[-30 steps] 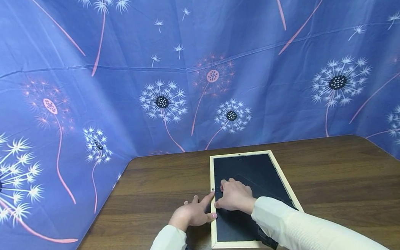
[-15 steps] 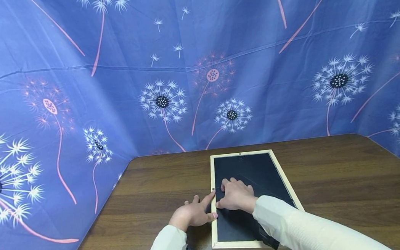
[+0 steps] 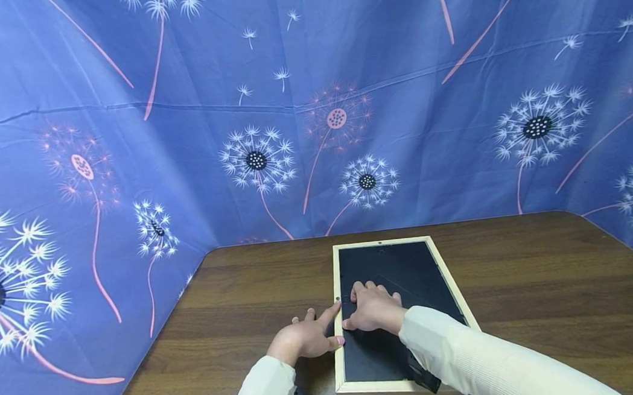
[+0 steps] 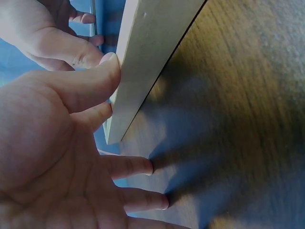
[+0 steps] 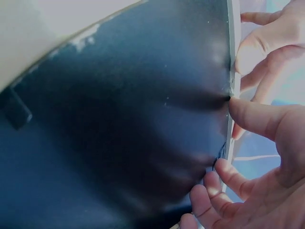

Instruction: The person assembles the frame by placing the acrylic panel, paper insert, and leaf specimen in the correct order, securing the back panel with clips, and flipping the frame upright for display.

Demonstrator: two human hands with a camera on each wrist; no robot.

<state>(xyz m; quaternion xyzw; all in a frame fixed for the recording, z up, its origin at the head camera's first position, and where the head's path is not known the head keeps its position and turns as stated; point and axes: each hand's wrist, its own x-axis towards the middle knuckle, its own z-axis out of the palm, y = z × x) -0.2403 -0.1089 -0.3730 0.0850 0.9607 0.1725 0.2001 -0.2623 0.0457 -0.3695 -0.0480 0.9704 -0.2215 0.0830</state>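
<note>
A picture frame with a pale wooden rim lies back side up, its black backing board showing. On its left rim my left hand rests thumb and index finger; the left wrist view shows the other fingers stretched straight, touching or close to the table. My right hand leans over the backing. In the right wrist view its thumb presses at the inner edge of the rim, and its relaxed fingers touch the board near that same edge. A small dark tab stands at the opposite edge.
The brown wooden table extends to both sides of the frame. Behind it and at the sides hangs a blue cloth printed with dandelions. Dark devices sit at both wrists, under cream sleeves.
Both hands stay nearly where they were on the frame. Only a very slight shift of the whole view shows.
</note>
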